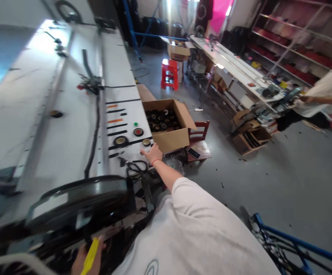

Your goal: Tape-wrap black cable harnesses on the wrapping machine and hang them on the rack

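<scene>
So a tape roll [146,142] looks like it's being reached for with the right hand [154,153], at the right edge of the white tabletop [120,65]. The fingers are held partly spread, with the thumb stretched out to the left. The roll sits just beyond the hand, on its far side and slightly left. Whether it's actually being touched can't be told from here.

If a pickup is meant, a small shift to the far side would be called for, then a pinch on the rim. Care would be needed, imo, since it could get nudged off the edge towards the open box [170,142], where loads more rolls [161,124] are piled.

A yellow strip [90,258] is gripped in the left hand [79,261], down at the near left, by the black curved machine part [97,194]. The finger details are a bit blurry there tbh.

A red-centred roll [138,131] and a wider black roll [121,141] are laid out to the left of the tape roll, and what look like black scissors [137,168] are left nearer, beside the machine part.
</scene>
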`<state>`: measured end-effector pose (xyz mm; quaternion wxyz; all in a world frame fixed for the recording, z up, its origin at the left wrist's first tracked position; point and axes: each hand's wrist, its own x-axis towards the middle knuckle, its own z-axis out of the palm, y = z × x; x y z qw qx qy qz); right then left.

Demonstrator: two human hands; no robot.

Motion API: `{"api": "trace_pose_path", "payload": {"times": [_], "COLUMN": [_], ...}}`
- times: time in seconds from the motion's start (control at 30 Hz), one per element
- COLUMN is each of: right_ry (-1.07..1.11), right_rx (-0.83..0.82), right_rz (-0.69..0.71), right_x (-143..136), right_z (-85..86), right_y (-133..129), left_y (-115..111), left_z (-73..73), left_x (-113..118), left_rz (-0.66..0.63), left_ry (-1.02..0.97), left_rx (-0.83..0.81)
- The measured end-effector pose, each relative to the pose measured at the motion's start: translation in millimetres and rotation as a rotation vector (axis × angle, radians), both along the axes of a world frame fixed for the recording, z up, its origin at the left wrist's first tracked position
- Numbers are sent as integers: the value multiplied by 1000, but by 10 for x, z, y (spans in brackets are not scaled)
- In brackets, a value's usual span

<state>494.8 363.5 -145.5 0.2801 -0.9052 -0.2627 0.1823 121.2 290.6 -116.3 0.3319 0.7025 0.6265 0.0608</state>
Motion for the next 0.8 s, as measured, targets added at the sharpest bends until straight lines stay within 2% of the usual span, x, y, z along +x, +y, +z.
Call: {"api": "trace_pose_path", "payload": {"times": [0.07, 0.13, 0.17, 0.2, 0.27, 0.33, 0.43, 0.67, 0.8], "right_ry": [-34, -41, -43, -39, -37, -47, -60, -90, -110], "right_rx": [-15, -43, -54, -55, -29, -8, -5, 12, 14], "right_rz": [-6, -48, -67, -70, -72, -46, -41, -51, -22], "right_x": [-38, -54, -42, -20, 36, 75, 93, 96, 98], "right_z": [95, 174, 189, 182, 112, 10, -85, -92, -93], "right_y": [-34, -57, -48, -19, 80, 174, 210, 193, 210], "left_y": [-101, -220, -270, -310, -369, -430, -560, -786, -825], "left_z": [-96, -201, -250, -293, -349, -358, -318, -334, -379], "left_x": [42, 47, 33, 8, -71, -163, -259, -259, -214], "left_rz": [85, -20, -49, -42, 106, 203, 226, 278, 362], "left_ry": [-118, -214, -250, -276, -268, -240, -230, -309, -469], "left_rx": [-94, -240, -262, -241, -157, -137, -139, -93, -64]}}
